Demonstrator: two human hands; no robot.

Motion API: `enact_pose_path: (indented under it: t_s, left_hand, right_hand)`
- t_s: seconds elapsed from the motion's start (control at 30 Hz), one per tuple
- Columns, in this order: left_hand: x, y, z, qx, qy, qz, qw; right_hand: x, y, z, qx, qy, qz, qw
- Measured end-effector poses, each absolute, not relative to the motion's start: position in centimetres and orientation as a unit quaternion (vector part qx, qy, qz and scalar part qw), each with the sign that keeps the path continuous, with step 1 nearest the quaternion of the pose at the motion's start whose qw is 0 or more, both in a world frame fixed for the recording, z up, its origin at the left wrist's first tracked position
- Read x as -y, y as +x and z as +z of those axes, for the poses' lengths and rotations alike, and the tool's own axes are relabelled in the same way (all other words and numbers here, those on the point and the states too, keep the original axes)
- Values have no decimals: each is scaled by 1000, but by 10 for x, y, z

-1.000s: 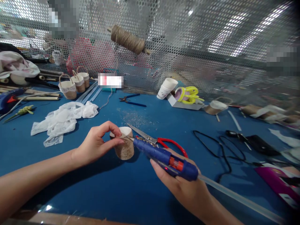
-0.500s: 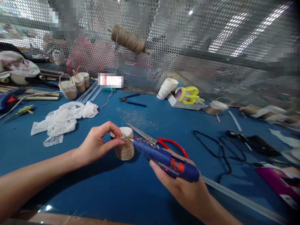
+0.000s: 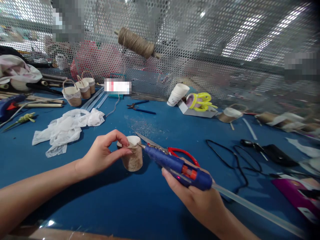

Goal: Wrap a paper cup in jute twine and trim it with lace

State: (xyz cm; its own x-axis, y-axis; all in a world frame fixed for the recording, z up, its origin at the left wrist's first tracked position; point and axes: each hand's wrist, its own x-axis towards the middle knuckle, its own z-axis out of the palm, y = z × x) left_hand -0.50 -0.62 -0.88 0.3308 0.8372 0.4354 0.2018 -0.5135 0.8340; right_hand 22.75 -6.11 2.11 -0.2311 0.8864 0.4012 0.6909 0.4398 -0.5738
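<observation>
My left hand (image 3: 110, 146) pinches the near-left rim of a small paper cup wrapped in brown twine (image 3: 133, 160), which stands upright on the blue table. Wrapped around a blue glue gun (image 3: 175, 163), my right hand (image 3: 192, 196) holds it with the nozzle at the cup's right rim; whether the tip touches the cup I cannot tell. A long clear glue stick (image 3: 250, 203) sticks out of the gun's back end. Behind the gun lie scissors with red handles (image 3: 183, 153), partly hidden by it.
Pliers (image 3: 141, 107), crumpled white lace (image 3: 67, 128) and finished little baskets (image 3: 73, 96) lie farther back. Stacked paper cups (image 3: 177, 94) stand beside a white box (image 3: 197, 111). A black cord (image 3: 237, 163) curls at the right. Twine on a spool (image 3: 136, 42) hangs before the mesh panel.
The glue gun in my right hand has shifted slightly right and up, its nozzle moving from near my left fingertips to the cup's right rim. My left hand stays on the cup.
</observation>
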Motion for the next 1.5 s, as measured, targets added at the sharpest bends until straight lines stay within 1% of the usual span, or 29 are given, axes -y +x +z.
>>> enact_pose_path:
  t_s: [0.27, 0.4, 0.7, 0.97, 1.2, 1.4, 1.5]
  left_hand:
    - [7, -5, -8, -352, 739, 457, 348]
    - [6, -4, -8, -354, 739, 455, 349]
    - [6, -5, -9, -354, 736, 461, 346]
    - [6, -3, -7, -358, 737, 452, 353]
    - [7, -3, -7, -357, 738, 452, 351]
    - [5, -4, -9, -358, 738, 462, 337]
    - [6, -4, -9, -356, 738, 462, 339]
  right_hand:
    - [66, 230, 18, 792, -495, 146, 326]
    - [67, 229, 14, 798, -489, 121, 330]
    - [62, 225, 24, 764, -520, 126, 361]
    - [66, 223, 23, 792, -494, 138, 331]
    - [67, 222, 20, 784, -507, 142, 328]
    - [63, 225, 21, 762, -530, 124, 352]
    - [64, 225, 21, 766, -526, 128, 346]
